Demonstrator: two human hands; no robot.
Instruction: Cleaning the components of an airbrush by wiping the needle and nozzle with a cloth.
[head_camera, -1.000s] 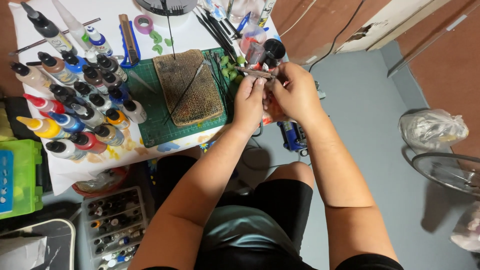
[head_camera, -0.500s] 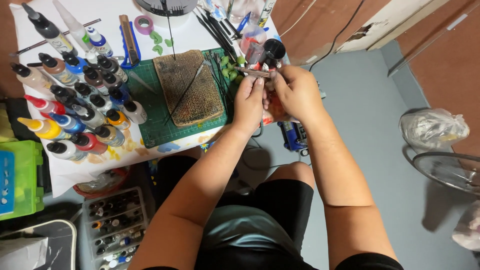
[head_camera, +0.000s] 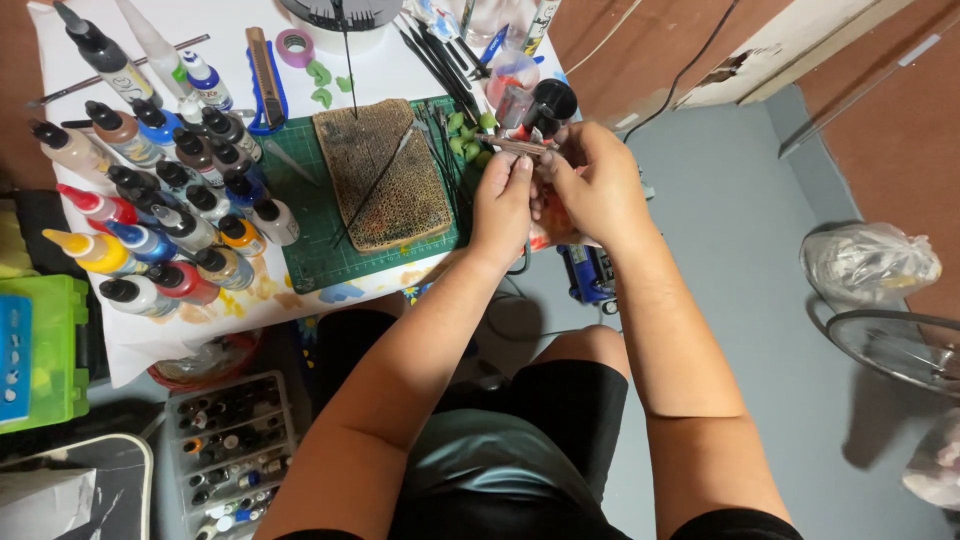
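Paint bottles (head_camera: 150, 215) crowding the table's left; open floor (head_camera: 740, 260) right of the hands (head_camera: 555, 190).

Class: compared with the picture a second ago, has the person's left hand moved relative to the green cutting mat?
No. The left hand lies at the green cutting mat's right edge, as before.

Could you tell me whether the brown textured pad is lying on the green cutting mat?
Yes, the brown textured pad lies flat on the green cutting mat, whose edge shows around it.
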